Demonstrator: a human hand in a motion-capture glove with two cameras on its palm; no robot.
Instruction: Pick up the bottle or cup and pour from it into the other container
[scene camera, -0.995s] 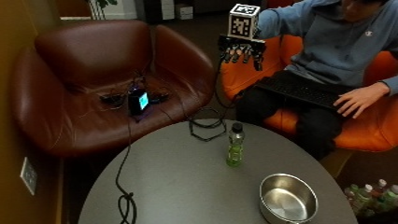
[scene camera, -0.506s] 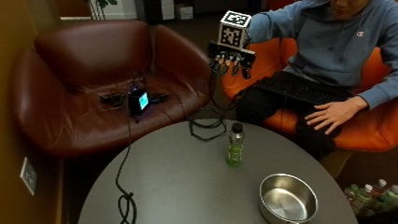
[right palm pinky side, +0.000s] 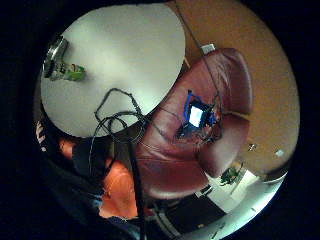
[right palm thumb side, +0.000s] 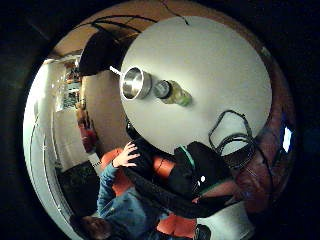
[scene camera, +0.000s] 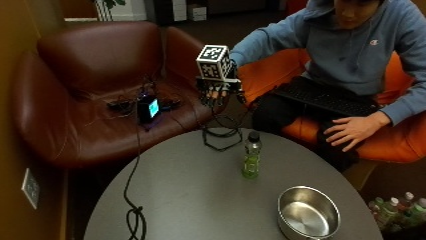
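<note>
— Over the table's (scene camera: 180, 195) far edge, where's the gloved right hand (scene camera: 214, 92)?
— Hovering, fingers hanging relaxed, grasping nothing. Green bottle (scene camera: 251, 155) stands upright near the steel bowl (scene camera: 308, 213).
— So it's the reach?
— Yes; next, lower and grip the bottle.

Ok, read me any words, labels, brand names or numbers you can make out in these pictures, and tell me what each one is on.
Nothing here reads as text.
Bottle: green label, print too small to read.
Sweatshirt: small chest logo, too blurred to read.
Lit screen on the brown armchair: glowing, no readable characters.
Metal bowl: no markings visible.
</note>
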